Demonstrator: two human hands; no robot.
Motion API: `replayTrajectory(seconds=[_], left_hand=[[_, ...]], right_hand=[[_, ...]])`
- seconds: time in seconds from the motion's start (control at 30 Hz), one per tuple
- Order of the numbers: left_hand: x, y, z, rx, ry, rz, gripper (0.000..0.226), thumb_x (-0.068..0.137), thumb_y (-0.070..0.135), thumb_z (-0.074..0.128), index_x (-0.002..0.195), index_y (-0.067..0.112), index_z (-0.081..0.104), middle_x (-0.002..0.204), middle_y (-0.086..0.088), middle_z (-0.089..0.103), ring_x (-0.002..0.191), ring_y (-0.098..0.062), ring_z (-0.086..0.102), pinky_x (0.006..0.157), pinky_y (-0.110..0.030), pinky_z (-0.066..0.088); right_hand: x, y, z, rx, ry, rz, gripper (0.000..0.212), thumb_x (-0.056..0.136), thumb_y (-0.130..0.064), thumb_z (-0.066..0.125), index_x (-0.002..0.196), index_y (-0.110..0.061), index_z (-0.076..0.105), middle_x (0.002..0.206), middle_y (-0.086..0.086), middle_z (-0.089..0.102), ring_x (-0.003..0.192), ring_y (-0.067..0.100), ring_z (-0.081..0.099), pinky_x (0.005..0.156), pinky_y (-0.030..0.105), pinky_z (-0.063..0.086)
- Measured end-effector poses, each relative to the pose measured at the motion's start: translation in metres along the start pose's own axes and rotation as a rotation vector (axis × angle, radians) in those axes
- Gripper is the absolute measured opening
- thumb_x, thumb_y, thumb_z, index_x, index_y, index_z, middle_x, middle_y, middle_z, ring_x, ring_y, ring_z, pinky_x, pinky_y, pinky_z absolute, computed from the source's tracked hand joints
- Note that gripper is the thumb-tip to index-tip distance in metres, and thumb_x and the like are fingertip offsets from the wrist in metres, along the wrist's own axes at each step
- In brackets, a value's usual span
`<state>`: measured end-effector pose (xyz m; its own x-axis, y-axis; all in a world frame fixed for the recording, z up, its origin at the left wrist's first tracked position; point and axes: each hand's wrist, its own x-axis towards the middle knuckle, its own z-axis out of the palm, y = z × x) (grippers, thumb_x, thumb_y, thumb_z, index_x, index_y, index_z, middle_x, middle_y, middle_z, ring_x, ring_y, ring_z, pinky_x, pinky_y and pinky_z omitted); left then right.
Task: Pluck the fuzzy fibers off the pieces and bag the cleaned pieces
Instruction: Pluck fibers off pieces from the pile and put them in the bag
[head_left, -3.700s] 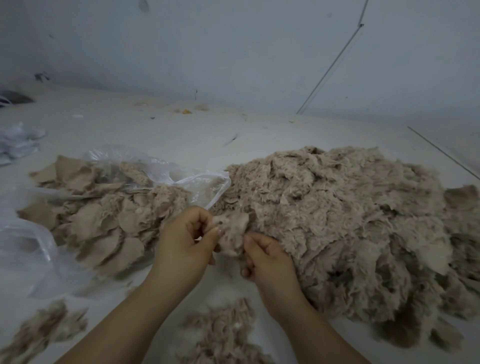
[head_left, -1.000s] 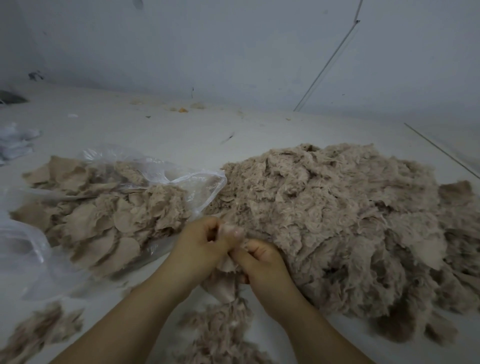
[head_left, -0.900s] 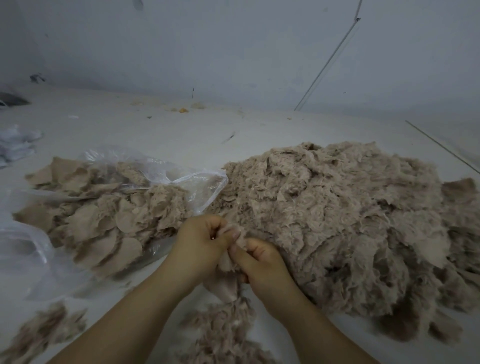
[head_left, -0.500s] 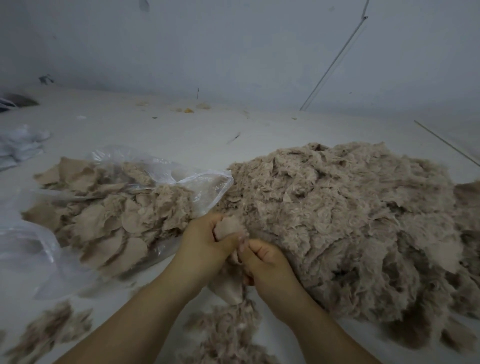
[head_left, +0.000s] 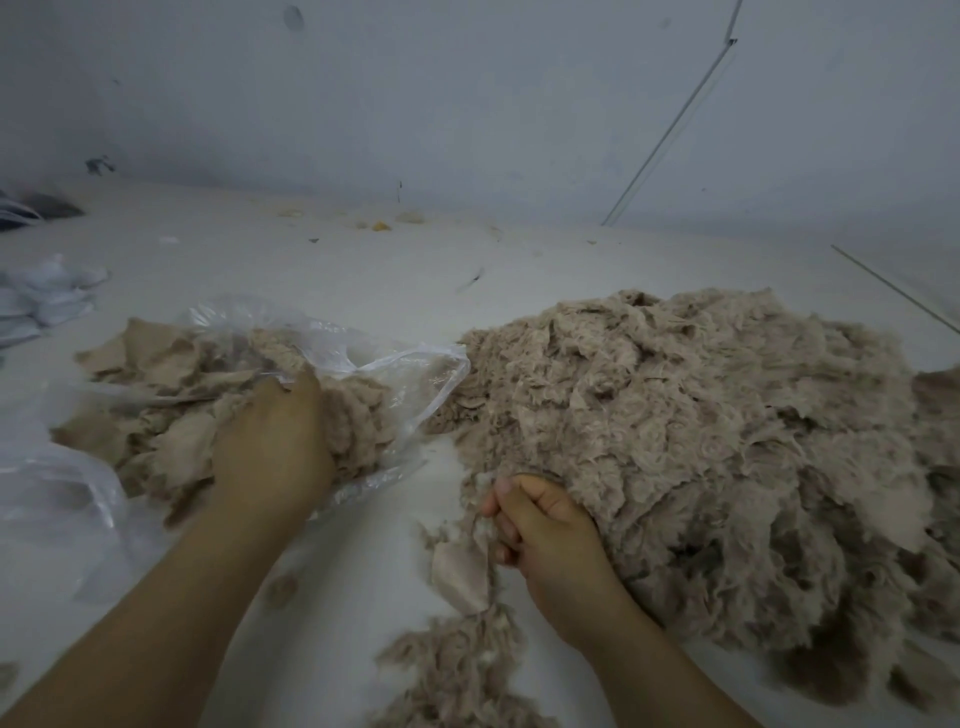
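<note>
A big heap of fuzzy beige pieces (head_left: 701, 441) lies on the right of the white surface. On the left, a clear plastic bag (head_left: 405, 374) lies open, holding smoother beige pieces (head_left: 171, 452). My left hand (head_left: 270, 447) reaches into the bag's mouth, palm down on those pieces; its fingers are buried, so their grip is hidden. My right hand (head_left: 540, 530) sits at the heap's near edge, shut on a beige piece (head_left: 460, 569) that hangs below it with fibers trailing. A loose clump of plucked fibers (head_left: 457, 670) lies under that piece.
More clear plastic (head_left: 57, 499) bunches at the left edge. White scraps (head_left: 47, 291) lie at far left. Small crumbs (head_left: 382, 224) sit by the pale back wall. A few fiber tufts (head_left: 280, 590) dot the surface between my forearms.
My hands were together on one piece at the heap's edge. The left hand has since swung left into the bag; the right hand has dropped slightly, still gripping a piece.
</note>
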<state>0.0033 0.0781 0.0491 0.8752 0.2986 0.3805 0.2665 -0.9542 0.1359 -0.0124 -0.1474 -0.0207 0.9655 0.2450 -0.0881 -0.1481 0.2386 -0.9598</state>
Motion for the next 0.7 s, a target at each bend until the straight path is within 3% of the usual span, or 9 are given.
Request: replayTrajectory(seconds=[0.13, 0.27, 0.37, 0.43, 0.5, 0.57, 0.63, 0.7], left_hand=[[-0.002, 0.006, -0.002, -0.253, 0.103, 0.181, 0.046, 0.055, -0.017, 0.071, 0.097, 0.003, 0.069, 0.095, -0.018, 0.05, 0.082, -0.038, 0.054, 0.062, -0.04, 0.045], [0.004, 0.01, -0.003, -0.336, 0.195, 0.231, 0.026, 0.06, -0.019, 0.059, 0.071, 0.001, 0.073, 0.077, -0.016, 0.054, 0.071, -0.035, 0.055, 0.056, -0.036, 0.042], [0.006, 0.007, -0.003, -0.178, 0.298, 0.274, 0.018, 0.06, -0.001, 0.054, 0.063, 0.004, 0.072, 0.063, -0.015, 0.062, 0.059, -0.035, 0.059, 0.05, -0.034, 0.045], [0.008, 0.005, 0.002, 0.008, 0.239, 0.329, 0.01, 0.053, -0.003, 0.061, 0.056, 0.004, 0.068, 0.055, -0.016, 0.057, 0.053, -0.033, 0.056, 0.048, -0.033, 0.044], [0.008, 0.007, 0.005, 0.177, 0.0, 0.251, 0.01, 0.061, -0.004, 0.062, 0.065, 0.004, 0.066, 0.065, -0.015, 0.06, 0.066, -0.034, 0.06, 0.055, -0.036, 0.049], [0.006, 0.007, 0.012, 0.242, -0.173, 0.174, 0.01, 0.074, 0.008, 0.057, 0.079, 0.01, 0.065, 0.084, -0.009, 0.063, 0.088, -0.032, 0.062, 0.07, -0.036, 0.051], [0.001, 0.011, 0.007, 0.28, -0.175, 0.166, 0.013, 0.077, 0.017, 0.056, 0.085, 0.017, 0.066, 0.091, -0.005, 0.063, 0.094, -0.029, 0.06, 0.075, -0.036, 0.05], [-0.006, 0.019, 0.0, 0.256, -0.036, 0.234, 0.013, 0.072, 0.016, 0.061, 0.083, 0.017, 0.067, 0.089, -0.008, 0.06, 0.088, -0.033, 0.058, 0.07, -0.038, 0.047]], right_hand=[[0.002, 0.002, 0.0, -0.005, 0.004, -0.007, 0.04, 0.102, -0.027, 0.052, 0.066, -0.024, 0.071, 0.053, -0.007, 0.039, 0.05, 0.007, 0.037, 0.053, 0.023, 0.04], [0.004, 0.005, -0.001, -0.006, 0.012, -0.014, 0.035, 0.097, -0.034, 0.058, 0.067, -0.023, 0.071, 0.052, -0.007, 0.039, 0.049, 0.006, 0.038, 0.052, 0.023, 0.041], [0.005, 0.006, -0.001, -0.006, 0.017, -0.02, 0.029, 0.085, -0.042, 0.06, 0.066, -0.023, 0.071, 0.052, -0.007, 0.039, 0.049, 0.006, 0.038, 0.051, 0.023, 0.041], [0.005, 0.006, -0.001, -0.012, 0.01, -0.019, 0.03, 0.088, -0.041, 0.06, 0.067, -0.024, 0.071, 0.052, -0.007, 0.04, 0.049, 0.006, 0.038, 0.052, 0.023, 0.041], [0.005, 0.007, -0.001, -0.02, 0.007, -0.013, 0.034, 0.097, -0.034, 0.058, 0.068, -0.023, 0.072, 0.053, -0.007, 0.041, 0.05, 0.006, 0.039, 0.052, 0.023, 0.041], [0.004, 0.005, -0.002, -0.016, 0.01, -0.008, 0.039, 0.101, -0.026, 0.054, 0.067, -0.024, 0.072, 0.053, -0.008, 0.042, 0.05, 0.006, 0.039, 0.052, 0.022, 0.041], [0.003, 0.004, -0.001, -0.013, 0.015, -0.013, 0.04, 0.102, -0.024, 0.053, 0.067, -0.023, 0.072, 0.052, -0.008, 0.042, 0.049, 0.005, 0.04, 0.052, 0.022, 0.041], [0.002, 0.003, 0.0, -0.019, 0.017, -0.016, 0.04, 0.102, -0.024, 0.053, 0.066, -0.023, 0.072, 0.052, -0.007, 0.041, 0.049, 0.005, 0.039, 0.051, 0.023, 0.041]])
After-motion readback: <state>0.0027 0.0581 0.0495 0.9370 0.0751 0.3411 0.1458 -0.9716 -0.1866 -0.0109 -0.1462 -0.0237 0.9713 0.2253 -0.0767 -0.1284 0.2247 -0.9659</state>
